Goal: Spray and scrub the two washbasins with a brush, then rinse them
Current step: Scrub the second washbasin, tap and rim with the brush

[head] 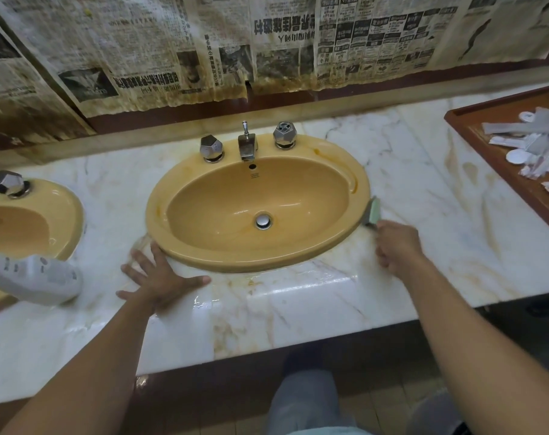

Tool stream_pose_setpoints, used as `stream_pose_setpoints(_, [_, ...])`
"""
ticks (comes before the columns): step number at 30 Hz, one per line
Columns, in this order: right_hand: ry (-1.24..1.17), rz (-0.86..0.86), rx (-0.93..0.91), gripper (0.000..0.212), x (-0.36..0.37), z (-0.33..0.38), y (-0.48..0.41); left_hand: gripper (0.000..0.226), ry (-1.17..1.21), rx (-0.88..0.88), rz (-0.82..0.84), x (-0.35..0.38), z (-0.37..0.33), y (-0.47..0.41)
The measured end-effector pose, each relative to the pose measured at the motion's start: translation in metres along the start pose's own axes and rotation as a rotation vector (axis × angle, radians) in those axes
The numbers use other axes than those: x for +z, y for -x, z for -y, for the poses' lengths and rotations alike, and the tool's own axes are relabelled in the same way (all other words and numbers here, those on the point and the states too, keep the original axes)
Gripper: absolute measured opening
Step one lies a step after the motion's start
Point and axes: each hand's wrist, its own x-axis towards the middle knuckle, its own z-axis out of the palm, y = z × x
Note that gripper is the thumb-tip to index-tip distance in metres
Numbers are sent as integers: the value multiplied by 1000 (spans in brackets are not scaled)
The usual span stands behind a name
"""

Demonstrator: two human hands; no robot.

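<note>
Scrubbing step, by appearance. The right hand (395, 246) grips the brush (374, 211) at the right rim of the right washbasin (223, 211); the left hand (160, 277) lies flat, fingers spread, on the counter (298, 296). The next move probably calls for strokes into the bowl.

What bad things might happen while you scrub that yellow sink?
The left hand presses flat on the shiny, wet-looking white marble countertop and might slip. The white plastic bottle sits close beside that arm; it might get knocked over. The green brush in the right hand might flick dirty drops.
</note>
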Motion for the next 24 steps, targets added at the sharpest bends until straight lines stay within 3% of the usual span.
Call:
stream_pose_setpoints(5, [47, 46, -21, 20, -10, 19, -19, 166, -23, -11, 73, -7, -4, -1])
stream_pose_setpoints(11, [155, 95, -143, 27, 4, -46, 65, 192, 5, -50, 174, -15, -3, -19])
stream_pose_setpoints(18, [235, -73, -121, 35, 10, 8, -4, 190, -3, -32, 204, -16, -4, -18])
stream_pose_setpoints(20, [288, -63, -149, 26, 10, 37, -26, 186, -5, -19, 185, -15, -6, -12])
stream_pose_setpoints(24, [350, -7, -204, 27, 9, 53, -42, 171, -29, -9, 139, -12, -9, -3])
